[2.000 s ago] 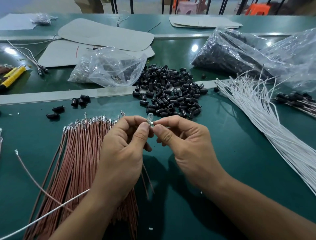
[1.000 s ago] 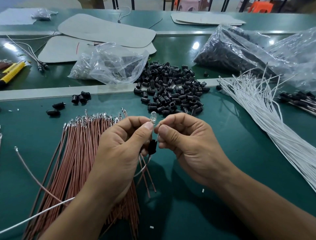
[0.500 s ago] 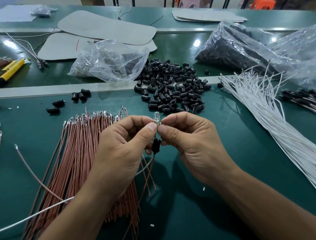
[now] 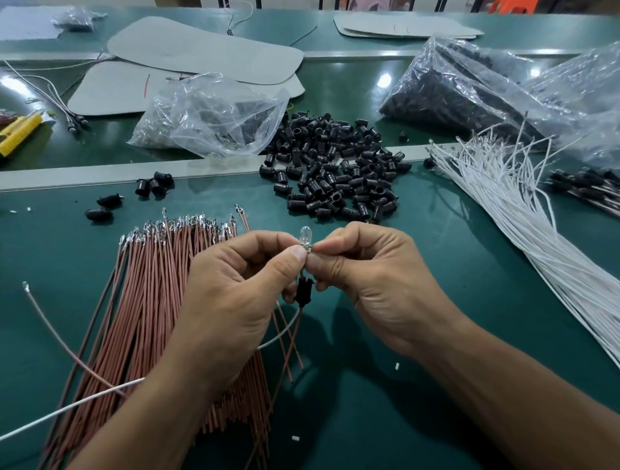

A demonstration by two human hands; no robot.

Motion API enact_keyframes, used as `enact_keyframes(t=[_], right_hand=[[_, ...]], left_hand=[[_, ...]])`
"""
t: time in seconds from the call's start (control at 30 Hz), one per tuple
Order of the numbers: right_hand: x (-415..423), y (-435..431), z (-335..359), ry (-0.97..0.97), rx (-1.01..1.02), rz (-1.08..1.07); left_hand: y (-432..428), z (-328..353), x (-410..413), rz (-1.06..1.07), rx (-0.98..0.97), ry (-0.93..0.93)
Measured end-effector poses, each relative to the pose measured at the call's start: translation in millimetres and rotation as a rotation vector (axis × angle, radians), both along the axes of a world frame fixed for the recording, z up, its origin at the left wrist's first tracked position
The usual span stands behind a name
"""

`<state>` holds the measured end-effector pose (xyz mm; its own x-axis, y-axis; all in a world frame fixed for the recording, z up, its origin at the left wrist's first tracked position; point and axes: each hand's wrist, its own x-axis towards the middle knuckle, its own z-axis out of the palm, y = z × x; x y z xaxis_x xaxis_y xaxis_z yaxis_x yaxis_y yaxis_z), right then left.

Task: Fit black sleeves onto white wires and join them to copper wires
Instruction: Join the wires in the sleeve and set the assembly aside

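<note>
Centre: left hand (image 4: 235,302) and right hand (image 4: 379,285) pinch the base of a clear bulb (image 4: 304,233), with one black sleeve (image 4: 303,292) threaded just below over a white wire (image 4: 84,401) and copper wire (image 4: 291,342). Judged mid-joint; the copper-wire bundle (image 4: 151,302) at lower left, the sleeve pile (image 4: 335,174) at upper centre and the white-wire bundle (image 4: 523,228) at right await assembly.

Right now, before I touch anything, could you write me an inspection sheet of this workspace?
Surface: green bench mat, crossed by a pale metal strip.
Job's things: black sleeves in a loose pile; copper wires bundled at left; white wires fanned at right.
Clutter: clear bags, grey card sheets, a yellow tool at far left.
Hands: left hand and right hand both pinch a clear bulb at its base.
Cables: a fitted sleeve hangs below the bulb; one white lead and one copper lead trail from it.
Surroundings: orange stool and chair legs behind the bench.
</note>
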<state>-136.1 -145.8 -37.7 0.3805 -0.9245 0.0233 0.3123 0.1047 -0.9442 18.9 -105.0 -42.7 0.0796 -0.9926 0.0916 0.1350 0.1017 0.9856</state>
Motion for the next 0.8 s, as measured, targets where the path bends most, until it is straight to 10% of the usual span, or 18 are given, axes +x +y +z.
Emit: enact_keyframes(t=[0.4, 0.8], right_hand=[[-11, -8, 0, 0.145, -0.016, 0.052], [-25, -14, 9, 0.607, -0.784, 0.100]], left_hand=[[0, 2, 3, -0.058, 0.077, -0.094], [0, 10, 17, -0.259, 0.269, -0.105]])
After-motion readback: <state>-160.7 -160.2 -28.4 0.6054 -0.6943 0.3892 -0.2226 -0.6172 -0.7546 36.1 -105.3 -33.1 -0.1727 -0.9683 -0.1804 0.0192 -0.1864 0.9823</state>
